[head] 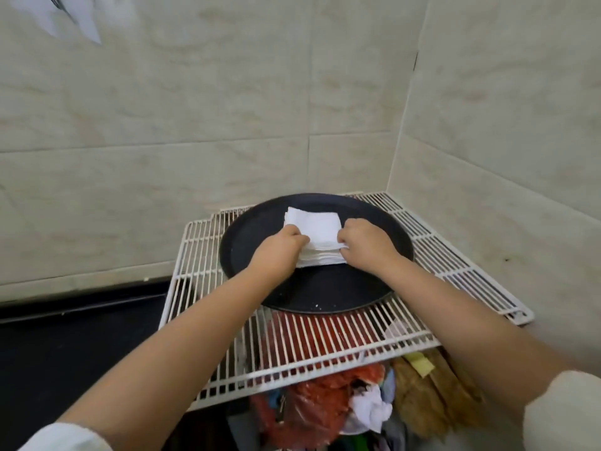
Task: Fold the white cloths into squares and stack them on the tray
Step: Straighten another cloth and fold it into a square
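Note:
A stack of several white cloths (317, 230), folded into squares, sits on a round black tray (328, 292). My left hand (279, 252) grips the stack's near left corner, fingers curled over its edge. On the near right side my right hand (366, 245) grips the stack, thumb on top and fingers curled against the layered edges. Both hands hide the stack's front corners.
The tray lies on a white wire rack (328, 345) set in a corner of beige tiled walls (195, 125). Under the rack's front edge sit a red plastic bag (320, 398), a crumpled white cloth (370, 410) and brown items (429, 395). A dark counter (71, 346) lies to the left.

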